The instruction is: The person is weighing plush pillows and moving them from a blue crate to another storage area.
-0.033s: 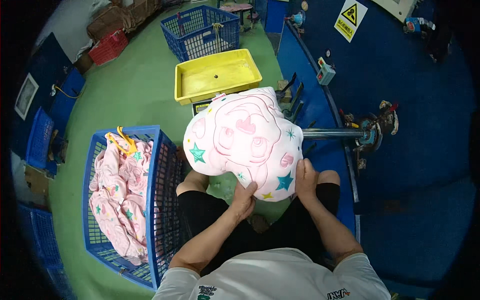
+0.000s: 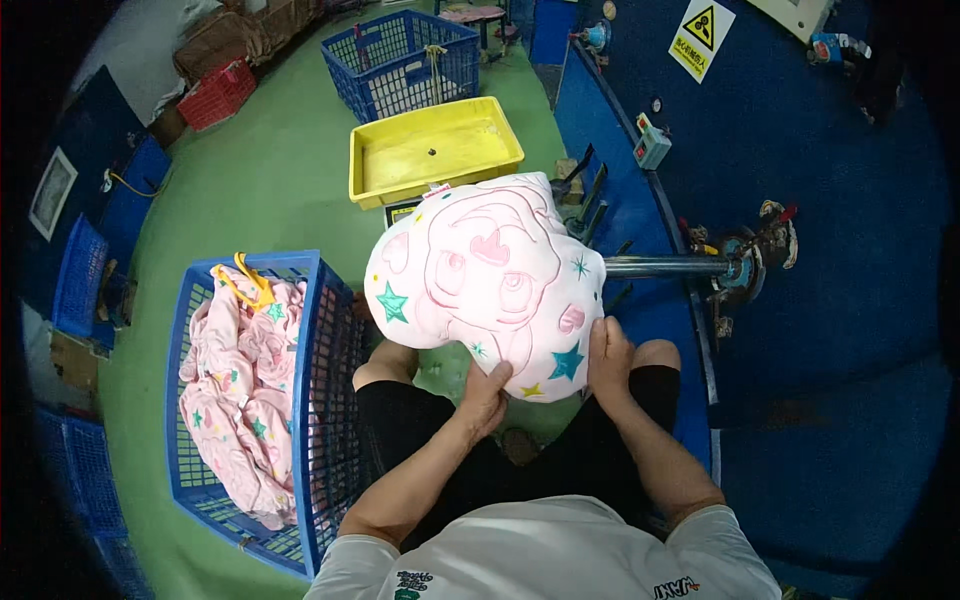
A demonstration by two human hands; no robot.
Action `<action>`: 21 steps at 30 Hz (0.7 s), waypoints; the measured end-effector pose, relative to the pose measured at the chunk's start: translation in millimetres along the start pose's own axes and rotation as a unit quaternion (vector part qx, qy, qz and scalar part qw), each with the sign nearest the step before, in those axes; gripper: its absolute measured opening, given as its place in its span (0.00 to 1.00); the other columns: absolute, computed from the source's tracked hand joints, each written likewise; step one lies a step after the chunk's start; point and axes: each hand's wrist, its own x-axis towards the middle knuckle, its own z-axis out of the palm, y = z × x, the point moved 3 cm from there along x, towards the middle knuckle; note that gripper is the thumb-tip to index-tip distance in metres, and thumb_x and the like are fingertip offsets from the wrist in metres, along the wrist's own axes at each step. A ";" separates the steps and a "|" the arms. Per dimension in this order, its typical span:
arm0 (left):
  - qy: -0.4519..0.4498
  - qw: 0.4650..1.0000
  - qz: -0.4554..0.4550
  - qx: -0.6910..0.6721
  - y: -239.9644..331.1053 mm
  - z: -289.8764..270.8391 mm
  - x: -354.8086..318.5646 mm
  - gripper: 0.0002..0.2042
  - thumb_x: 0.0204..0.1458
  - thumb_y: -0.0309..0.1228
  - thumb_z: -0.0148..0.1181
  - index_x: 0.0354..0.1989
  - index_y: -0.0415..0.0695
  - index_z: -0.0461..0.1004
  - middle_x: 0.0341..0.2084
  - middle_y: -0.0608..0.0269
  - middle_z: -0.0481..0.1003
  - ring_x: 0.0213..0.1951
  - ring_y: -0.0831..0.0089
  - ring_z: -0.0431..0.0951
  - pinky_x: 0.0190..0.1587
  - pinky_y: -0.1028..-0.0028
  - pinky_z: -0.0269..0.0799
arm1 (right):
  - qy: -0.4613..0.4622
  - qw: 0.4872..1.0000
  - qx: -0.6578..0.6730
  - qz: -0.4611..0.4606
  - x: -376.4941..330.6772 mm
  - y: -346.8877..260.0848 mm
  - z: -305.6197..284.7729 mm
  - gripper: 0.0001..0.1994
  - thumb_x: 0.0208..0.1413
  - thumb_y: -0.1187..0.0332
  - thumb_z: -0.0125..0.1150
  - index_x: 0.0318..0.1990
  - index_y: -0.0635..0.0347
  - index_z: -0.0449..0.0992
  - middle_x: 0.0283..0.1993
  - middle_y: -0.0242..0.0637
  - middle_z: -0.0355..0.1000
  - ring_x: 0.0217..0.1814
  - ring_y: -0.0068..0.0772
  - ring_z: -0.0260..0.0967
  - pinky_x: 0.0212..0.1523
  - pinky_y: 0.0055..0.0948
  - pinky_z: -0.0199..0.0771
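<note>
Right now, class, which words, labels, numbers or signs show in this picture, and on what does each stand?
Wall sign: black lettering under a yellow warning triangle; wording not copied here.
White shirt: dark lettering on both sides; wording not copied here.
Pink cushion: small tag at its upper edge, too small to read.
Pale framed panel on the left: too blurred to tell.

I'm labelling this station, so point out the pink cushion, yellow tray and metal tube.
Pink cushion (image 2: 487,292), head view: front middle.
Yellow tray (image 2: 468,146), head view: bare inner bottom.
Metal tube (image 2: 668,266), head view: mid-length.
</note>
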 end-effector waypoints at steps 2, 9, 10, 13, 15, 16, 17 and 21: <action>-0.004 1.000 0.007 0.012 12.7 -3.9 0.8 0.32 0.61 0.29 0.57 0.72 0.43 0.51 0.64 0.49 0.65 0.61 0.58 0.69 0.64 0.65 0.65 | -0.003 1.000 0.013 0.016 -2.2 -9.1 6.8 0.17 0.68 0.64 0.50 0.26 0.62 0.64 0.18 0.38 0.61 0.19 0.35 0.55 0.24 0.40 0.58; 0.025 0.999 0.043 0.016 52.6 6.0 32.4 0.31 0.65 0.38 0.54 0.71 0.38 0.52 0.63 0.46 0.66 0.60 0.58 0.72 0.61 0.66 0.72 | -0.063 0.978 0.174 0.095 -9.3 -27.0 36.9 0.15 0.70 0.61 0.47 0.35 0.63 0.66 0.26 0.37 0.66 0.27 0.30 0.60 0.30 0.37 0.62; 0.023 0.999 0.038 0.009 51.9 4.9 38.2 0.31 0.65 0.39 0.54 0.71 0.38 0.53 0.63 0.45 0.67 0.60 0.58 0.72 0.61 0.66 0.72 | -0.060 0.974 0.198 0.092 -7.4 -26.5 41.8 0.14 0.70 0.60 0.48 0.37 0.63 0.66 0.28 0.37 0.66 0.28 0.30 0.61 0.31 0.36 0.62; 0.033 0.999 -0.030 -0.010 64.5 18.4 55.5 0.29 0.63 0.32 0.59 0.68 0.33 0.57 0.60 0.44 0.69 0.54 0.60 0.75 0.56 0.68 0.75 | -0.054 0.961 0.253 0.094 3.3 -22.7 49.9 0.13 0.70 0.61 0.48 0.40 0.64 0.67 0.30 0.38 0.67 0.30 0.29 0.62 0.33 0.35 0.64; -0.010 0.999 -0.033 0.029 84.8 38.1 72.4 0.30 0.61 0.31 0.61 0.68 0.33 0.57 0.59 0.43 0.69 0.53 0.61 0.76 0.54 0.69 0.76 | -0.045 0.944 0.312 0.102 12.1 -19.9 50.8 0.13 0.70 0.61 0.50 0.43 0.65 0.67 0.32 0.38 0.68 0.31 0.28 0.62 0.35 0.33 0.65; -0.051 0.996 -0.032 0.069 96.2 47.3 78.8 0.31 0.59 0.30 0.63 0.68 0.32 0.57 0.58 0.43 0.70 0.53 0.61 0.76 0.53 0.70 0.77 | -0.045 0.933 0.342 0.105 13.8 -20.9 53.0 0.13 0.69 0.62 0.51 0.45 0.65 0.67 0.34 0.38 0.69 0.32 0.27 0.63 0.36 0.32 0.65; -0.046 0.993 -0.019 0.110 107.3 52.7 86.6 0.32 0.56 0.27 0.65 0.68 0.33 0.58 0.56 0.42 0.71 0.51 0.61 0.77 0.51 0.71 0.77 | -0.047 0.933 0.341 0.102 15.0 -22.5 56.8 0.13 0.69 0.62 0.51 0.45 0.65 0.67 0.34 0.38 0.69 0.32 0.27 0.63 0.36 0.32 0.65; -0.032 0.950 0.096 0.294 158.2 75.3 92.6 0.34 0.50 0.20 0.65 0.67 0.35 0.60 0.52 0.43 0.74 0.46 0.62 0.79 0.46 0.74 0.79 | -0.097 0.907 0.405 0.065 14.9 -39.2 79.5 0.12 0.67 0.65 0.54 0.46 0.67 0.70 0.34 0.37 0.71 0.34 0.27 0.65 0.38 0.29 0.67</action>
